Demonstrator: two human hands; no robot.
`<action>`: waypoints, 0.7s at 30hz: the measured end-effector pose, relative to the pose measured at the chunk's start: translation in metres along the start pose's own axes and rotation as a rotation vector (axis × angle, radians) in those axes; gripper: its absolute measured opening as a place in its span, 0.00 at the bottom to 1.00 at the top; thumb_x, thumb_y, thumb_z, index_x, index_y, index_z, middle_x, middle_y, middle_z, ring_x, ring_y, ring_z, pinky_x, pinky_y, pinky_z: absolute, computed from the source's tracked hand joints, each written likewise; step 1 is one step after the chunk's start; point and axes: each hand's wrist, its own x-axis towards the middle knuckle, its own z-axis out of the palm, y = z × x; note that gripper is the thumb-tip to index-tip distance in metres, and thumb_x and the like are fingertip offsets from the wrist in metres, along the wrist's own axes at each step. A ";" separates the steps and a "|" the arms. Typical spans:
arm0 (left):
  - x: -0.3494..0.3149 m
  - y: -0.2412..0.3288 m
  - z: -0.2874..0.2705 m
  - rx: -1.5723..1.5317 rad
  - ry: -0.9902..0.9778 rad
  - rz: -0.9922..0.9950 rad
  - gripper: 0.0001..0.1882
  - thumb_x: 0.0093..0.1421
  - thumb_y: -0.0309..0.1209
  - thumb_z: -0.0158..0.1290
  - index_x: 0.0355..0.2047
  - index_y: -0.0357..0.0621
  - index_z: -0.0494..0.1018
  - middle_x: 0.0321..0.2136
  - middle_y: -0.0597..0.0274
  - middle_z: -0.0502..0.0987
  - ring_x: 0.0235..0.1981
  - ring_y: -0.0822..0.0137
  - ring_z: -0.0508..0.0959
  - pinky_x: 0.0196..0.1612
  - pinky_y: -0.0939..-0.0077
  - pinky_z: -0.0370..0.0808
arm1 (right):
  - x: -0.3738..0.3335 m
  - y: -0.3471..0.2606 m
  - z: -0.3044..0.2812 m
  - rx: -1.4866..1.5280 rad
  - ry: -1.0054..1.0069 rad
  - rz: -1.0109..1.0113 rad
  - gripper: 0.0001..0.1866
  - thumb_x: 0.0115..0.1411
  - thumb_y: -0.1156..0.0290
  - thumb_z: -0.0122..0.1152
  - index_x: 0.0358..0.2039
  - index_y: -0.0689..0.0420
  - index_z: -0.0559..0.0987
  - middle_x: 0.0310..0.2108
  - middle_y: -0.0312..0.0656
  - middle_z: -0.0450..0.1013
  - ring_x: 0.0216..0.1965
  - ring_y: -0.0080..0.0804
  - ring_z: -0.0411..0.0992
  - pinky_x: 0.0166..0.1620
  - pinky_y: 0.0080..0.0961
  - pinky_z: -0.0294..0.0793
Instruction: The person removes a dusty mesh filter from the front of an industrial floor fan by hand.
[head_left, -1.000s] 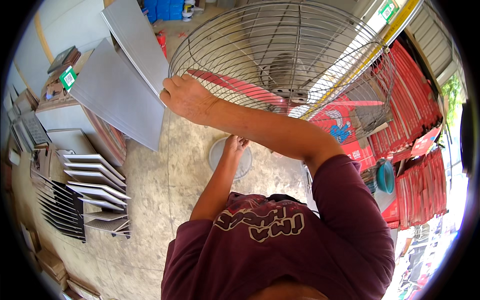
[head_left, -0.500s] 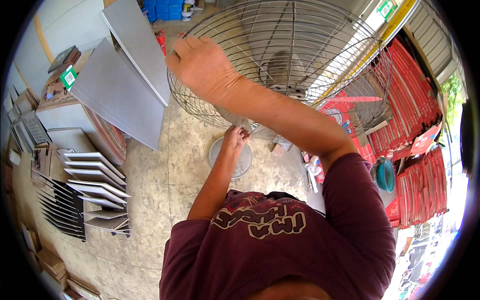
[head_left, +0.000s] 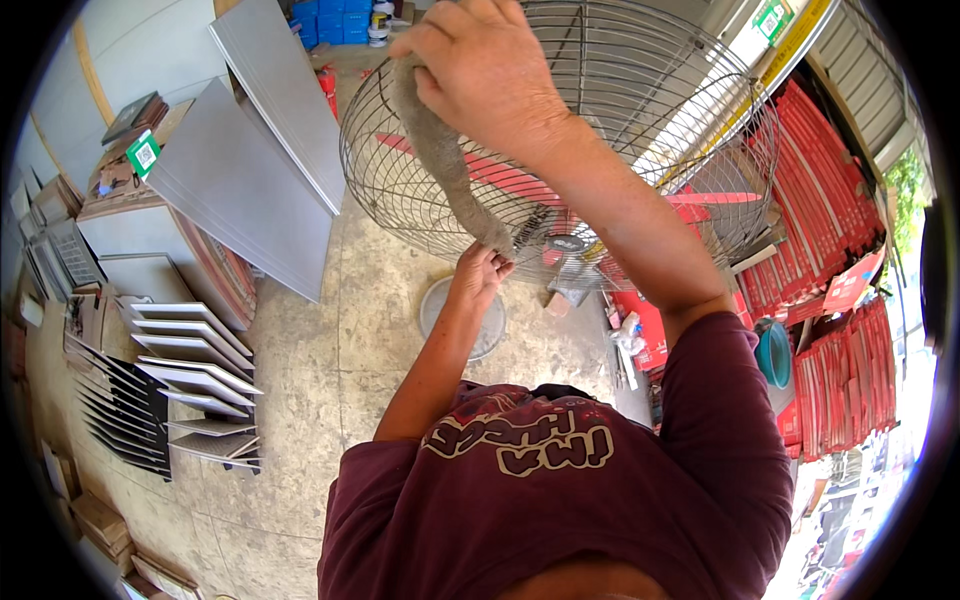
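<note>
A large wire fan cage (head_left: pixel 640 60) fills the upper middle, with red fan blades (head_left: pixel 505 178) and a dark hub (head_left: pixel 566 243) showing through its wires. A long, grey, dusty-looking cloth (head_left: pixel 437 150) hangs along the cage's near left side. My right hand (head_left: pixel 485 75) grips the upper end of the cloth near the top of the view, arm reaching across the cage. Lower down, my left hand (head_left: pixel 482 272) pinches the cloth's other end at the cage's lower rim. Below the left hand, a round grey base (head_left: pixel 464 318) sits on the floor.
Large grey panels (head_left: pixel 245 185) lean at the left, beside a rack of sample tiles (head_left: pixel 195 360). Stacked red boxes (head_left: pixel 825 200) line the right, with a teal basin (head_left: pixel 771 353) near them. Blue boxes (head_left: pixel 330 20) and a red extinguisher (head_left: pixel 328 88) stand at the back.
My right hand has moved right and up from the cage's left rim, and the cloth now stretches visibly between both hands. The red blades and hub show more plainly through the wires.
</note>
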 end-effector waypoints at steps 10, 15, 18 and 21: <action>-0.019 0.003 0.041 0.136 -0.081 0.045 0.15 0.49 0.36 0.57 0.34 0.47 0.68 0.29 0.68 0.70 0.32 0.71 0.68 0.39 0.68 0.65 | 0.006 0.033 -0.057 -0.017 -0.016 0.133 0.09 0.43 0.72 0.56 0.28 0.54 0.74 0.25 0.42 0.66 0.32 0.40 0.64 0.41 0.35 0.63; -0.030 0.004 0.060 0.174 -0.108 0.096 0.13 0.50 0.36 0.56 0.34 0.47 0.68 0.29 0.68 0.70 0.31 0.72 0.68 0.37 0.69 0.65 | 0.001 0.049 -0.073 -0.005 0.025 0.228 0.09 0.44 0.74 0.54 0.29 0.56 0.75 0.26 0.42 0.67 0.32 0.42 0.65 0.40 0.35 0.64; -0.036 0.006 0.070 0.187 -0.101 0.122 0.12 0.51 0.35 0.54 0.34 0.46 0.68 0.28 0.68 0.70 0.29 0.72 0.68 0.36 0.69 0.65 | -0.006 0.060 -0.084 0.004 0.054 0.293 0.08 0.45 0.74 0.53 0.29 0.57 0.75 0.25 0.43 0.68 0.31 0.42 0.66 0.39 0.35 0.64; -0.037 0.008 0.073 0.202 -0.127 0.145 0.11 0.52 0.34 0.53 0.34 0.44 0.67 0.27 0.68 0.70 0.28 0.72 0.67 0.36 0.70 0.66 | -0.011 0.066 -0.095 -0.019 0.086 0.347 0.08 0.46 0.74 0.54 0.29 0.57 0.75 0.25 0.43 0.68 0.30 0.43 0.67 0.38 0.35 0.65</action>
